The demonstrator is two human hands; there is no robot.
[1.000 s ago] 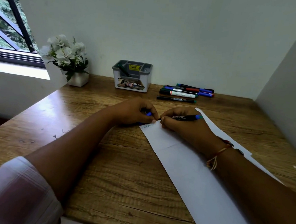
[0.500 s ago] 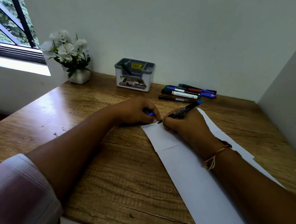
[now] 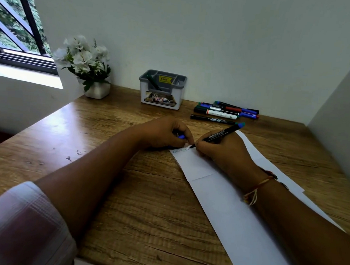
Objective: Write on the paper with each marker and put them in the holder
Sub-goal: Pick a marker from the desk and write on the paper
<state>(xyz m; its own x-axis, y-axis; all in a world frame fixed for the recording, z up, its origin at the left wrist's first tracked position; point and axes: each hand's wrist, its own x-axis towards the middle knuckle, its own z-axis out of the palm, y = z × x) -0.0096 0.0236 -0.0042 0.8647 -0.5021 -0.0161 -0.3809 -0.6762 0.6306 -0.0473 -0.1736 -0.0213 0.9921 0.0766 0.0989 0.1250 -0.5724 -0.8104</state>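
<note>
Currently the marker (image 3: 221, 135) is in the right hand (image 3: 222, 154), pinched low on the barrel. It is tilted, with its tip on the top corner of the paper (image 3: 226, 208) beside a short line of scribble. I judge it light, stiff and smooth-sided. The low hold suits writing, and a mid-barrel hold would serve better for dropping it upright into the holder.

The left hand (image 3: 163, 133) rests at the paper's corner, fingers curled round a small blue piece (image 3: 181, 136). This is probably the cap, though most of it is hidden. The paper is thin and would likely slide if not pinned.

The holder (image 3: 162, 99) stands at the back of the table (image 3: 124, 191) with one green marker (image 3: 152, 82) inside. The loose markers (image 3: 225, 112) lie just beside it, to its right.
</note>
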